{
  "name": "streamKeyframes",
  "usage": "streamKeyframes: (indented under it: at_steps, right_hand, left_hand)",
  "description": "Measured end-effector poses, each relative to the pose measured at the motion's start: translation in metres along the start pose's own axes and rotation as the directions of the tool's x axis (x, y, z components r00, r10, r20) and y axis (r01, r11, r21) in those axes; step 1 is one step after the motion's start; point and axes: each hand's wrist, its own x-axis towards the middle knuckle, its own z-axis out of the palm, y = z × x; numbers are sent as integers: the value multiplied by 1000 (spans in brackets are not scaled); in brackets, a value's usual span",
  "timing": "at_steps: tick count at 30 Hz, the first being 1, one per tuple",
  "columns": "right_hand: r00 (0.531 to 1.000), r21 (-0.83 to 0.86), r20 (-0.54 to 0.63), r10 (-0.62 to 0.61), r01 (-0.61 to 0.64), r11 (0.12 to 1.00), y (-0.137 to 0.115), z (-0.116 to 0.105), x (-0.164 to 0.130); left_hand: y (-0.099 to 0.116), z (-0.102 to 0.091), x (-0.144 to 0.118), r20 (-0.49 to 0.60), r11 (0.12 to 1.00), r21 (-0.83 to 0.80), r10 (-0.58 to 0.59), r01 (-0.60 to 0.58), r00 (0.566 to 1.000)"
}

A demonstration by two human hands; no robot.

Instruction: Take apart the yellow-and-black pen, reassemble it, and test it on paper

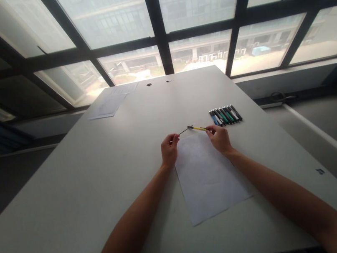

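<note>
Above the far edge of a white sheet of paper [211, 179], my two hands are close together. My left hand [169, 148] is closed in a pinch on a thin dark rod [183, 132], which points right and slightly up. My right hand [219, 138] pinches a slim yellow stick [198, 128], its dark tip toward the left. The rod and the stick meet, or nearly meet, at a small dark piece [190, 127] between the hands; whether they are joined I cannot tell. Just beyond my right hand lies a row of several pens [225, 115], black, green, white and blue.
The white table [126, 183] reaches to large framed windows. Printed sheets [108, 104] lie at its far left corner. Near the far edge are a dark round hole [148, 84] and a smaller dark spot [167, 81]. A dark mark [320, 171] sits near the right edge.
</note>
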Motion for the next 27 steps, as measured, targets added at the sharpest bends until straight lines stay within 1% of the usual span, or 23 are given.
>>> streamKeyframes:
  at_steps: [5,9,12,15,18,20,23,27]
  right_hand:
    - [999,-132,30,-30,33,991,2,2,-2]
    - [996,-161,69,-48,59,985,7,4,-3]
    - [993,-129,49,-108,114,985,8,4,-3]
    - [986,-41,31,-163,165,986,3,2,-1]
    - [974,86,86,-209,202,976,-5,0,-1]
    - [961,132,137,-239,222,966,-7,-1,-1]
    - [948,130,182,-260,239,962,-7,0,-3]
    - [942,99,195,-273,259,961,-4,1,-2]
  left_hand:
    - [1,0,-2,49,998,46,29,-31,998]
    - [4,0,-3,85,992,103,66,-75,994]
    - [7,1,-4,113,983,144,100,-115,989]
    - [9,1,-5,135,973,167,140,-162,981]
    - [10,2,-5,141,961,200,164,-191,976]
    - [9,3,-5,152,951,231,173,-205,973]
    - [7,4,-5,191,935,265,188,-235,963]
    - [3,5,-5,215,898,337,218,-282,952]
